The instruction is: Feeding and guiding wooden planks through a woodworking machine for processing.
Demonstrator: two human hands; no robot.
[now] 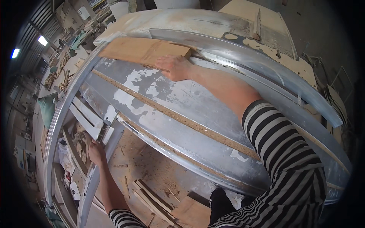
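The right hand [174, 67] bears with bent fingers on the wooden board [133, 51], lying on the metal table [197, 97] near the long rail [243, 52], apparently for steadiness, while the left hand [97, 152] meets the metal frame [91, 185], neither hand's closure being confirmable.

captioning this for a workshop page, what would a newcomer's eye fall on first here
Probably the broad grey metal surface slanting across the middle, blotched with pale patches and crossed by tan strips. Next, the wooden board near its far side, with the person's right hand on the board's near edge, toward its right end. The boldly striped sleeve at the right also stands out.
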